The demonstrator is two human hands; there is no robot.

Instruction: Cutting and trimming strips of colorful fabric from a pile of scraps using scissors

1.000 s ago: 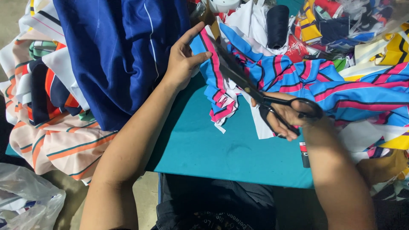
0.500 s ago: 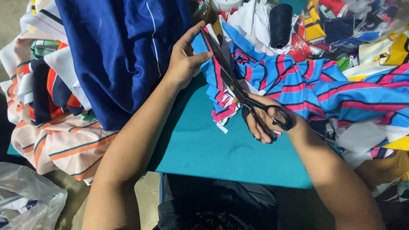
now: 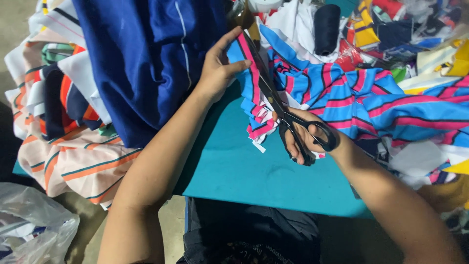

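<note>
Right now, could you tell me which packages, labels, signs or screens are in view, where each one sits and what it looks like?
Plastic bag: bottom left corner, below the table edge; crumpled, clear-whitish, soft shape.
Labels, signs, screens: none plainly in view among the cloth on the teal table.
Small print shows on the dark garment at the bottom centre; too small to describe further.

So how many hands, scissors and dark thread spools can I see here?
Bare hands: 2, left hand and right hand
Black-handled steel scissors: 1
Dark navy thread spool: 1
Total: 4
</note>
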